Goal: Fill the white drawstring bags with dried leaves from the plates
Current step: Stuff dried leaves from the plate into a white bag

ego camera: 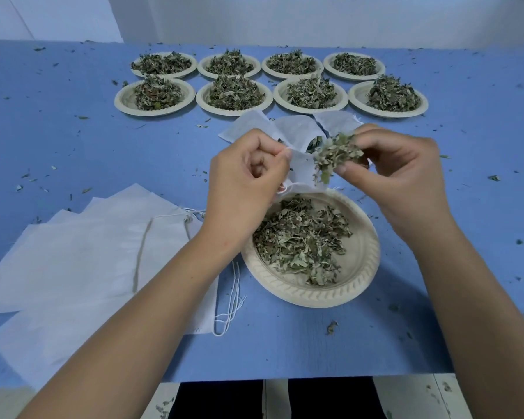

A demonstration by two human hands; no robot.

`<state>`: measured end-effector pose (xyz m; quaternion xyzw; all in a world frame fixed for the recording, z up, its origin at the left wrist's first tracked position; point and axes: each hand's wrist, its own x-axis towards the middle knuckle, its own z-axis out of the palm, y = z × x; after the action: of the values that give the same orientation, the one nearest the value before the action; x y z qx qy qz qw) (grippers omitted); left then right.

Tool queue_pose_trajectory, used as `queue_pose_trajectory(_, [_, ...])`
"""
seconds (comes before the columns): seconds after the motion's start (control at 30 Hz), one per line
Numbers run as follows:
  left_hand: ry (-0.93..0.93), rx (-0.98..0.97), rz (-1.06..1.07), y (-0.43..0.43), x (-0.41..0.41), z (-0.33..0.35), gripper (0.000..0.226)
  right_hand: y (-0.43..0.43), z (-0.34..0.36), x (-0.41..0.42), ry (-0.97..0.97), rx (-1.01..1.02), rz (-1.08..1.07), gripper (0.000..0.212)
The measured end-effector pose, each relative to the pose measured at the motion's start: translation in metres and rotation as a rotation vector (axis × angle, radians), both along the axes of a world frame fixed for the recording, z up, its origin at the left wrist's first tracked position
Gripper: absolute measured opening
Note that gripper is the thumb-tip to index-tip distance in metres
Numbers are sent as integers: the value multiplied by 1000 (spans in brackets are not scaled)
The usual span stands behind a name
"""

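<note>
Your left hand (245,179) pinches the rim of the thin white fabric drawstring bag (302,167) with curled fingers. It holds the mouth open just above the round beige paper plate (315,293), likely so spills drop back onto it. Your right hand (397,176) grips a clump of dried green leaves (335,154) at that mouth. 8 heaped plates (124,99) wait beyond, and flat empty white bags (88,252) lie to your left.

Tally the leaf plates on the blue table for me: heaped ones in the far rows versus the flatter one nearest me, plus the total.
Heaped plates, far rows: 8
Near plate, thinner layer: 1
Total: 9
</note>
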<state>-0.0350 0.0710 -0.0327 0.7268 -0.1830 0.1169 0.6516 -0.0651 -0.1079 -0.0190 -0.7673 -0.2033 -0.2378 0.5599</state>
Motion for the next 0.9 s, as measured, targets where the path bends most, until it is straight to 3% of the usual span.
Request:
queue_pose_trajectory(0.1, [-4, 22, -26, -1, -2, -2, 16, 6, -6, 1, -93, -274, -181, 18])
queue_pose_trajectory(0.2, [-10, 15, -22, -2, -3, -3, 16, 9, -10, 3, -242, -576, -296, 14])
queue_pose_trajectory(0.27, [-7, 9, -8, -2, -3, -3, 19, 10, -10, 3, -273, -656, -295, 13])
queue_pose_trajectory(0.37, [-3, -1, 11, -2, -2, -3, 23, 7, -5, 0, -237, -658, -281, 20])
queue_pose_trajectory(0.57, [-14, 8, -43, -5, -5, -4, 21, 21, -11, 0, -314, -705, -296, 7])
queue_pose_trajectory(0.7, [-5, 0, -27, -5, -5, -5, 20, 15, -8, -1, -262, -676, -215, 18])
queue_pose_trajectory(0.83, [43, -52, 3, -3, -2, -4, 20, 3, -2, -6, -365, -522, -254, 29])
queue_pose_trajectory(0.9, [60, -86, -37, -4, -3, -3, 21, 9, -2, -6, -307, -579, -230, 35])
